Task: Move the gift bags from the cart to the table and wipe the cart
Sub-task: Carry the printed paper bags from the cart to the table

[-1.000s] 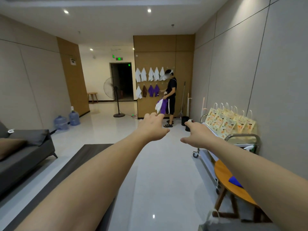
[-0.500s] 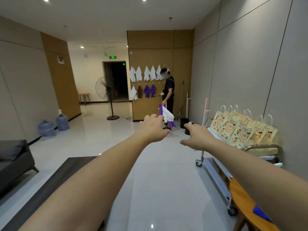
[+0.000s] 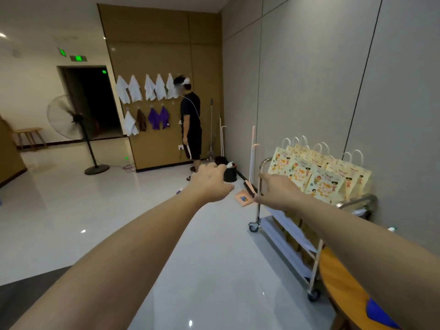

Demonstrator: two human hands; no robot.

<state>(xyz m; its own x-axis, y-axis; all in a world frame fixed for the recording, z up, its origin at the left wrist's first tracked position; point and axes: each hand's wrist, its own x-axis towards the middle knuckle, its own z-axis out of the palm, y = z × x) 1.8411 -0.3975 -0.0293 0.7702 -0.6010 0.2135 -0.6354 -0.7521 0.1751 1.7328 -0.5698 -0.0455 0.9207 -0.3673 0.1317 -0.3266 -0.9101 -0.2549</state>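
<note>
Steel cart (image 3: pixel 262 184) by the right wall, patterned gift bags (image 3: pixel 319 177) upright on top.
Both arms outstretched, left hand (image 3: pixel 210 183) and right hand (image 3: pixel 277 190) empty with fingers loosely curled; wooden table (image 3: pixel 342 289) just beside cart, purple cloth (image 3: pixel 378 314) on it.

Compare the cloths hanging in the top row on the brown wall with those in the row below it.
Colour: the top row of cloths is all white; the lower row of cloths mixes one white, one brown and two purple.
Count: the top row shows five, the last partly hidden behind the standing person; the lower row shows four.
Shared: both rows hang from hooks on the same brown wall panel, each cloth draping to a point.
</note>
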